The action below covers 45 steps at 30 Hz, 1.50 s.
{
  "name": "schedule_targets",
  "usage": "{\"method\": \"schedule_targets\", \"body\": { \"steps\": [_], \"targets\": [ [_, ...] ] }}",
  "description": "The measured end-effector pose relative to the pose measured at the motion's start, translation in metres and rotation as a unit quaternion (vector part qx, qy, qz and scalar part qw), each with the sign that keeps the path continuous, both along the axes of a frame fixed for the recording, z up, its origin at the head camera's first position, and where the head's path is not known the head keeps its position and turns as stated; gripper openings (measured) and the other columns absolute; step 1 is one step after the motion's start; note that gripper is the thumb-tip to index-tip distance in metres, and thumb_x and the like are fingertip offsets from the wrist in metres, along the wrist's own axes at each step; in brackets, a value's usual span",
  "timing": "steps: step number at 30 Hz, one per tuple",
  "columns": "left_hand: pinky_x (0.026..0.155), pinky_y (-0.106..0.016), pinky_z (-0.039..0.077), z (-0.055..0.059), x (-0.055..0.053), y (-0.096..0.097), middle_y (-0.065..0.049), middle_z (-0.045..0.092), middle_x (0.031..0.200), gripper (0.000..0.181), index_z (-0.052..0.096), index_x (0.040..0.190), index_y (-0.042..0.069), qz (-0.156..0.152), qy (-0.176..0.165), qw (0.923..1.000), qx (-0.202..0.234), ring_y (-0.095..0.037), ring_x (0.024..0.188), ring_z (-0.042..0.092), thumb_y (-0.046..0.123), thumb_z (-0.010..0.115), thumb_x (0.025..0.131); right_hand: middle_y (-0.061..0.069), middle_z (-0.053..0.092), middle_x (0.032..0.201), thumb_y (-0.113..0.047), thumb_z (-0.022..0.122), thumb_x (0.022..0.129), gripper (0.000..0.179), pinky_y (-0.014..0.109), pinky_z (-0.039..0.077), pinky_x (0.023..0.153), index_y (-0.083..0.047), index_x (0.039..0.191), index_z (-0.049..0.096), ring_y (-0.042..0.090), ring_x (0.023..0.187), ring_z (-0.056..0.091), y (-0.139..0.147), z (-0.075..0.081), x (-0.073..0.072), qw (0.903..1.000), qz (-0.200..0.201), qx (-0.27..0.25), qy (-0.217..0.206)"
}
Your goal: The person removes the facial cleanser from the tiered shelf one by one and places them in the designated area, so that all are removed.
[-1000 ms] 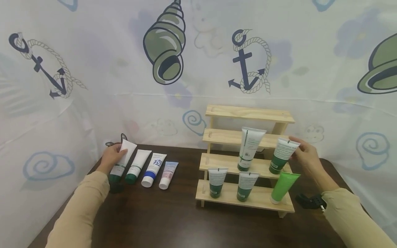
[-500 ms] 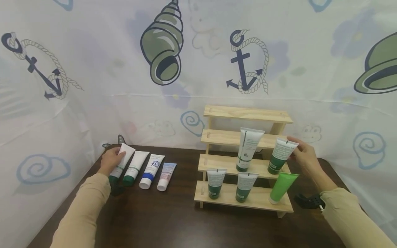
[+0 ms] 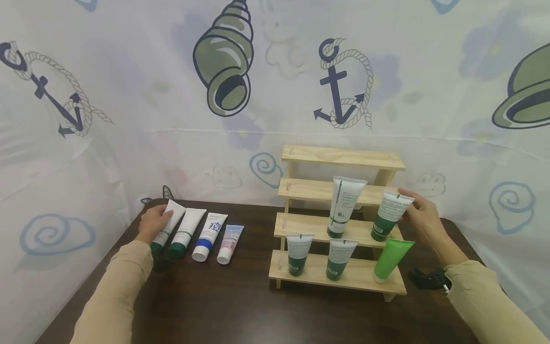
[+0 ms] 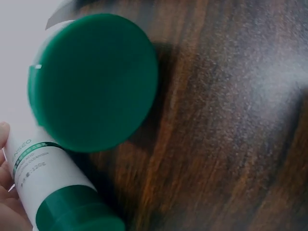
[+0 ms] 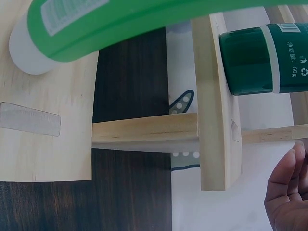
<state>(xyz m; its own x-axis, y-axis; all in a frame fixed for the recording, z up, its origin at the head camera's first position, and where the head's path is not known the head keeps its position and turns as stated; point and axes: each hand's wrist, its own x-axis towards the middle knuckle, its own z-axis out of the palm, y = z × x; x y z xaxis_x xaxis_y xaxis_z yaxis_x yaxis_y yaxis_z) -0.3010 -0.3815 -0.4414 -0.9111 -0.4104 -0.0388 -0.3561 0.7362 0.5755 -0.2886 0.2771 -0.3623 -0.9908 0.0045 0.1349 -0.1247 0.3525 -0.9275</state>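
Note:
My left hand [image 3: 151,223] pinches the upper end of a white cleanser tube [image 4: 36,166] with a green cap, leftmost in a row on the dark table. A second white tube with a green cap [image 4: 96,82] lies right beside it, its cap large in the left wrist view. At the stand, my right hand [image 3: 423,216] holds the top edge of a white-and-green tube [image 3: 388,215], which stands tilted on the second shelf from the bottom. Only curled fingers [image 5: 286,180] show in the right wrist view, so the contact itself is outside it.
Lying in the row are also a blue-banded tube [image 3: 209,236] and a small pink-and-blue tube [image 3: 230,243]. The wooden tiered stand [image 3: 343,156] bears a tall white tube [image 3: 345,203], two small white-and-green tubes [image 3: 299,253] and a green tube [image 3: 392,259]. Patterned cloth [image 3: 142,95] hangs behind.
My left hand and the upper end of its tube have come down slightly. The right hand keeps its place at the tube on the stand. The head view has shifted a little.

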Motion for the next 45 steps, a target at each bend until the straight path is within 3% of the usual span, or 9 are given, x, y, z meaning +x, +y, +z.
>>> {"method": "schedule_targets", "body": {
  "steps": [3,9,24,38,45],
  "targets": [
    [0.093,-0.057,0.039,-0.003,-0.001,0.0,-0.031,0.043,0.135,0.055,0.035,0.139,-0.008,-0.007,-0.002,1.0,0.001,-0.046,0.114,0.047,0.031,0.04,0.1,-0.031,0.051,0.089,-0.022,0.04,0.101,0.053,0.015,0.051,0.067,0.007,0.143,0.027,-0.008,0.077,0.056,0.0,0.001,0.0,1.0,-0.003,0.006,-0.001],
    [0.09,-0.054,0.042,-0.008,-0.004,0.0,-0.031,0.046,0.133,0.053,0.038,0.137,-0.008,0.011,0.009,0.9999,0.003,-0.044,0.111,0.05,0.03,0.04,0.1,-0.031,0.051,0.089,-0.021,0.041,0.101,0.052,0.018,0.052,0.067,0.006,0.143,0.027,-0.006,0.076,0.055,0.0,0.002,-0.001,0.9999,-0.008,0.012,-0.001],
    [0.098,-0.058,0.036,-0.008,-0.001,0.001,-0.03,0.044,0.134,0.049,0.042,0.134,-0.009,0.041,0.013,0.9991,0.006,-0.05,0.12,0.042,0.025,0.041,0.099,-0.032,0.051,0.088,-0.022,0.042,0.101,0.053,0.018,0.051,0.068,0.006,0.143,0.028,-0.006,0.076,0.054,-0.002,0.002,0.0,0.9998,-0.009,0.018,-0.006],
    [0.102,-0.058,0.032,-0.012,0.0,-0.006,-0.033,0.046,0.13,0.045,0.046,0.129,-0.012,0.036,0.038,0.9986,0.002,-0.052,0.121,0.039,0.021,0.04,0.099,-0.033,0.05,0.086,-0.02,0.042,0.101,0.051,0.021,0.054,0.067,0.006,0.143,0.03,-0.007,0.074,0.056,-0.002,0.001,0.0,0.9994,-0.016,0.03,0.008],
    [0.101,-0.06,0.032,-0.011,-0.001,-0.006,-0.033,0.046,0.131,0.046,0.046,0.13,-0.011,0.034,0.035,0.9988,0.003,-0.053,0.121,0.038,0.022,0.039,0.099,-0.033,0.049,0.088,-0.022,0.042,0.101,0.052,0.02,0.053,0.067,0.007,0.142,0.03,-0.008,0.076,0.054,-0.002,0.001,0.003,0.9993,-0.016,0.03,0.013]
  ]
}}
